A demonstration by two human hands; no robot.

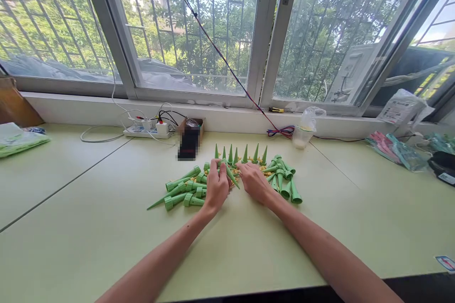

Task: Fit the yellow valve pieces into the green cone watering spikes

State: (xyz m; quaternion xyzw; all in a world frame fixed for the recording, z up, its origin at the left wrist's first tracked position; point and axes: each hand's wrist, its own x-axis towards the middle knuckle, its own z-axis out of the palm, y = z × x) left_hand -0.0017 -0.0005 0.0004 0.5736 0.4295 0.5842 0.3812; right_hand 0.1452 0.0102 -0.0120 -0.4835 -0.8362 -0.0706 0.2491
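Both my hands rest on a heap of green cone-shaped plastic spikes in the middle of a pale green table. My left hand is closed round one green spike that slants down to the right. My right hand lies beside it, fingers curled down onto small yellow parts between the two piles. More spikes lie to the right of that hand. Several spikes stand upright in a row just behind both hands.
At the back, under the window, sit a power strip with plugs, a small box, and a plastic cup in a bag. Packets lie far right, a green bag far left. A sticker marks the front edge.
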